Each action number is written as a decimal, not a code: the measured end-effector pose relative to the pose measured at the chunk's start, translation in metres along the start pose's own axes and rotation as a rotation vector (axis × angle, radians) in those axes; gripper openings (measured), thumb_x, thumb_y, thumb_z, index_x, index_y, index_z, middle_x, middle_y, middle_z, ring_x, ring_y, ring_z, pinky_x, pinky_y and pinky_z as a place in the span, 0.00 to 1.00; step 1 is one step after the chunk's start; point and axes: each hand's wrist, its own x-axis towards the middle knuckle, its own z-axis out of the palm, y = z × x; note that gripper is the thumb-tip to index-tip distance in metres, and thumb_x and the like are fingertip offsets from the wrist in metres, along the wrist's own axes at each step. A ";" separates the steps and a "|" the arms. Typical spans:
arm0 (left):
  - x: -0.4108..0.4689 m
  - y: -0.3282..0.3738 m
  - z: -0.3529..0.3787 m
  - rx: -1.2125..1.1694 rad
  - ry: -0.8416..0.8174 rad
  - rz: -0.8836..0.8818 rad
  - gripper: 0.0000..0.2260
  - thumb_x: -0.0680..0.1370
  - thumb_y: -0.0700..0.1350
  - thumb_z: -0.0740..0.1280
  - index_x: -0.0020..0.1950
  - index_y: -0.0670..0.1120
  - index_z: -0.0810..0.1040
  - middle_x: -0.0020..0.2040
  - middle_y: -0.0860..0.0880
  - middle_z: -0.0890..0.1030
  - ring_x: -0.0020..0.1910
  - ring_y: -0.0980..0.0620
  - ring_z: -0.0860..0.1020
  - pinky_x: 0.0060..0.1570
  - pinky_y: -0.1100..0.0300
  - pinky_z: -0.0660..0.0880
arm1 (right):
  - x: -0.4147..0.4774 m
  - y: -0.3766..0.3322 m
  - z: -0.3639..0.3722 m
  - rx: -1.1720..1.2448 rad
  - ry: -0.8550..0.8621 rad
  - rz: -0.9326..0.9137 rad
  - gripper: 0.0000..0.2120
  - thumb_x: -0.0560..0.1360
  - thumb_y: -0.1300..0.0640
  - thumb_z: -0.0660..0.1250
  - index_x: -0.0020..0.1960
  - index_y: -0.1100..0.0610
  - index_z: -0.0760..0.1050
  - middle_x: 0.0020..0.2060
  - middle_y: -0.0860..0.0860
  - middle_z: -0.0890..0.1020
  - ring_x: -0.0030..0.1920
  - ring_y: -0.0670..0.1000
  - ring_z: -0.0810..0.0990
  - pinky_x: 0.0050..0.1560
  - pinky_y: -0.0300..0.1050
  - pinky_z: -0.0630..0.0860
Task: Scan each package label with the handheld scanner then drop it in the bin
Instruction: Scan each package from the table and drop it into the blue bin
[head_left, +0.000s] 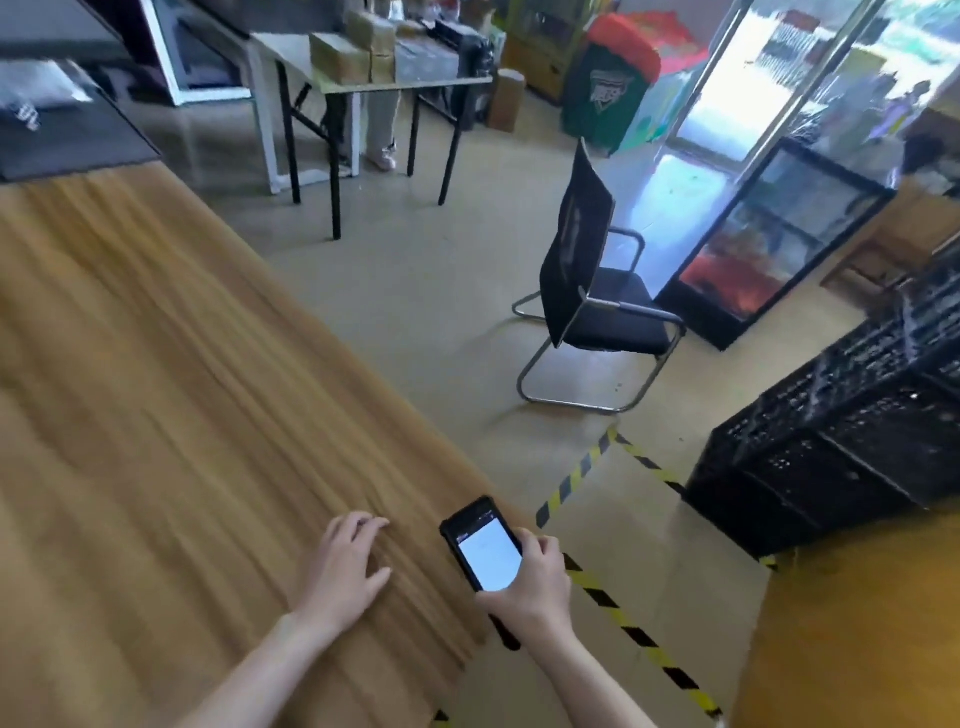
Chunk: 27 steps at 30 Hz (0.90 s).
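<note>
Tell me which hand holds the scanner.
The right hand grips the scanner; the left hand rests on the table, holding nothing.

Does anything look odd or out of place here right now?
Nothing spilled or damaged. One oddity: the right hand holds the scanner, yet no package is near it; the boxes sit on the far table.
</note>
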 end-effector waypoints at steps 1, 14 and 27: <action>0.000 -0.002 0.003 0.015 -0.006 -0.029 0.27 0.78 0.55 0.66 0.75 0.52 0.64 0.73 0.54 0.63 0.73 0.53 0.58 0.72 0.60 0.59 | 0.008 -0.004 0.004 -0.013 -0.010 -0.008 0.46 0.57 0.45 0.76 0.71 0.48 0.62 0.59 0.46 0.66 0.59 0.50 0.68 0.58 0.45 0.73; 0.014 -0.001 0.034 0.100 -0.146 -0.336 0.40 0.75 0.64 0.65 0.79 0.60 0.44 0.78 0.55 0.34 0.77 0.47 0.35 0.75 0.46 0.55 | 0.104 -0.025 0.033 -0.151 -0.159 -0.087 0.47 0.58 0.48 0.77 0.72 0.51 0.61 0.64 0.49 0.65 0.64 0.51 0.66 0.64 0.52 0.67; 0.015 0.000 0.039 0.247 -0.184 -0.400 0.42 0.74 0.67 0.64 0.77 0.63 0.39 0.78 0.53 0.33 0.77 0.46 0.34 0.73 0.36 0.42 | 0.114 -0.016 0.041 -0.196 -0.150 -0.151 0.45 0.60 0.44 0.73 0.72 0.51 0.59 0.62 0.47 0.65 0.63 0.50 0.65 0.62 0.50 0.69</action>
